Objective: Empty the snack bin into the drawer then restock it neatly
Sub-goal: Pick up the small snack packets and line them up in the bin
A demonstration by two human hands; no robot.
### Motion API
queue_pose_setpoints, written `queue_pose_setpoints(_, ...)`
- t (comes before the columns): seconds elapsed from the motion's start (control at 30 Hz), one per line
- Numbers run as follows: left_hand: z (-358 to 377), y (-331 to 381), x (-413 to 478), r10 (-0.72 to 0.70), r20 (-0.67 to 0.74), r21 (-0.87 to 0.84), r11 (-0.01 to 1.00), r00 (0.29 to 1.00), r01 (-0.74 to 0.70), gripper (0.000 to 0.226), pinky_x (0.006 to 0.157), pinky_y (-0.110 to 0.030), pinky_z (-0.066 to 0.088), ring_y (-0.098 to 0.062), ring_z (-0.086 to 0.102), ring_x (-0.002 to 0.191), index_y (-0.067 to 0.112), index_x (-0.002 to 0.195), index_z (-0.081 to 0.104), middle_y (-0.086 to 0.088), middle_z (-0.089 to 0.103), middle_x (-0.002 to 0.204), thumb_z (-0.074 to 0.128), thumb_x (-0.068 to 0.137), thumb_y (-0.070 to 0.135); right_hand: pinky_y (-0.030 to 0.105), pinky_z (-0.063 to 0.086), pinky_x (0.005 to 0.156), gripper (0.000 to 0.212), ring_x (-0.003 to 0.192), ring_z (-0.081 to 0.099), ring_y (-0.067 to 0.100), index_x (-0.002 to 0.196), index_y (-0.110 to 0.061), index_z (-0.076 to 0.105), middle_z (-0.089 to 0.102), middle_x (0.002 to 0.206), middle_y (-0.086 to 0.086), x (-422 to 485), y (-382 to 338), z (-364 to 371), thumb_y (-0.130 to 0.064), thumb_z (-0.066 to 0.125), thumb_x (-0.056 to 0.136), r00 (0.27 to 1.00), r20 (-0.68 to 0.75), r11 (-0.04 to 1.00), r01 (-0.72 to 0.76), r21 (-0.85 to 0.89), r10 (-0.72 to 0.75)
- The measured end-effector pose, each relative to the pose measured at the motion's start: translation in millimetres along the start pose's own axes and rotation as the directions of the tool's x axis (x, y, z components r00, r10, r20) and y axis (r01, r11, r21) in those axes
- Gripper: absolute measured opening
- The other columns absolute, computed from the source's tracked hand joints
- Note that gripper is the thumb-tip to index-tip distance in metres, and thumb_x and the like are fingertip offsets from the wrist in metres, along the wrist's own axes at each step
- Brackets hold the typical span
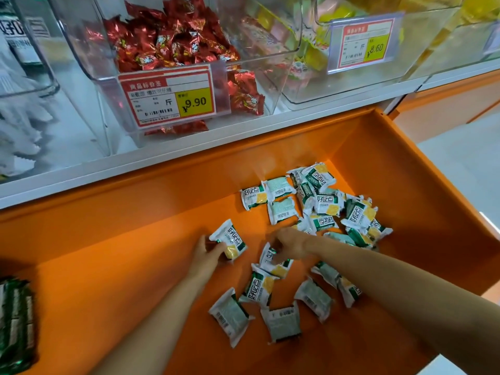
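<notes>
Both hands are down in the orange drawer (392,158): left hand (206,253) curls round a snack packet (230,238), right hand (290,245) pinches a second packet (270,263) at the drawer's middle.

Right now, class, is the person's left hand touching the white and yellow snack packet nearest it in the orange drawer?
Touching. The head view shows the left hand gripping the snack packet by its lower edge, with no gap between them.

Both bare forearms reach forward and down. The left hand (209,251) grips a snack packet (230,239); the right hand (289,246), fingers curled, pinches a second packet (274,263).
</notes>
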State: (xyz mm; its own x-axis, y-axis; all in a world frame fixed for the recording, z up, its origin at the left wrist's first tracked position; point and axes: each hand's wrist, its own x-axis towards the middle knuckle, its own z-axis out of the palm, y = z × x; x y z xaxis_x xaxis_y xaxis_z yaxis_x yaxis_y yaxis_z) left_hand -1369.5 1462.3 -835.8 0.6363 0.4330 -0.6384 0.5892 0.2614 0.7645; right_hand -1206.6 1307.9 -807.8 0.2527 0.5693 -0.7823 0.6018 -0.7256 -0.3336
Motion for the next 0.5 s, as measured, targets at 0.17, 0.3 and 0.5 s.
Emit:
queue_pose_setpoints(0.17,-11,-10,8,-0.138,-0.004,-0.103,0.985,0.990,0.137,0.055,0.093,-0.050,0.051,-0.030,0.060,0.110,0.023,0.143,0.034,-0.007,0.051,0.137,0.060,0.093,0.024,0.021,0.041,0.068,0.013,0.080,0.050,0.013,0.091,-0.021,0.056,0.049,0.088,-0.002,-5,2,-11,-0.018,0.068,0.089,0.985,-0.174,0.892,0.073,0.447,0.007)
queue_pose_setpoints(0.3,-6,5,1,-0.112,0.034,-0.302,0.946,0.993,0.117,0.022,0.057,-0.031,0.058,-0.028,0.066,0.068,0.009,0.116,0.048,-0.016,0.064,0.107,0.055,0.095,0.007,0.027,0.057,0.079,0.062,0.121,0.054,0.025,0.145,-0.011,0.035,0.043,0.134,-0.001,-12,-15,-26,-0.020,0.064,0.091,0.980,-0.194,0.686,0.166,0.708,-0.037)
queue_pose_setpoints(0.5,-13,38,-27,-0.020,0.091,-0.411,0.910,0.996,0.056,0.021,0.068,-0.038,0.057,-0.030,0.066,0.081,0.013,0.107,0.056,-0.016,0.067,0.101,0.047,0.094,-0.002,0.045,0.055,0.086,0.020,0.083,0.061,0.022,0.107,-0.008,0.060,0.062,0.095,0.013,-17,-59,-29,-0.017,0.066,0.090,0.946,-0.296,0.690,0.301,0.658,-0.131)
